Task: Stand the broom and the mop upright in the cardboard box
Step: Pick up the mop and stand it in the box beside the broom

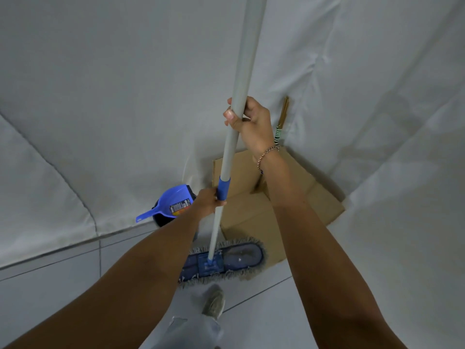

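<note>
The broom (282, 119) already stands in the box (254, 217) just beyond the right hand (251, 122), while both hands' fingers grip the mop (221, 260) pole, the left hand (208, 200) lower, its head below them on the floor, yet to go in.

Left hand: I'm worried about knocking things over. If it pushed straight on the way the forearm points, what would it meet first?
The left hand already grips the mop handle at its blue collar. Beyond that, the line runs to the cardboard box, probably its near top edge; depth is unclear.
</note>
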Motion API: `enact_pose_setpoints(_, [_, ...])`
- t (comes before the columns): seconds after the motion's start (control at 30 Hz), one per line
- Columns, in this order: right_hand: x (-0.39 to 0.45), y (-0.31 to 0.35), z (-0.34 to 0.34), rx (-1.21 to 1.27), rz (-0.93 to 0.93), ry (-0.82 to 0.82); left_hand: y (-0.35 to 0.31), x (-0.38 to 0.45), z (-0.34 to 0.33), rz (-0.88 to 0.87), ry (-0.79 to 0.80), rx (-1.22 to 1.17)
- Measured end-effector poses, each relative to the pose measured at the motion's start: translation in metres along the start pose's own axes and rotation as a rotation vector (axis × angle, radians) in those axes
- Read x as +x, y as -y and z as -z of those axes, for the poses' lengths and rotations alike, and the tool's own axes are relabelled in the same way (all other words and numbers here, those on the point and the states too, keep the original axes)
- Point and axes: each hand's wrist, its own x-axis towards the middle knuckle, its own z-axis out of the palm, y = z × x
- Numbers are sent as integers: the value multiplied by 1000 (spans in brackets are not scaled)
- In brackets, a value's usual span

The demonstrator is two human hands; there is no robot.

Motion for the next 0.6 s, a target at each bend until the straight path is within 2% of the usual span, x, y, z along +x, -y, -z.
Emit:
enact_pose_setpoints(0.1, [21,-9,21,22,-9,2,-15,25,-13,-7,-9,-97])
enact_pose_setpoints(0.27, [80,-42,49,10,-18,14,-43,91,-35,0,-22,-111])
enact_pose_setpoints(0.43, [142,-77,62,-37,-56,153,-57,155,-44,48,-42,-36])
enact_pose_setpoints(0.6, [195,-111,77,-56,-75,223,-77,208,-58,99,-40,-11])
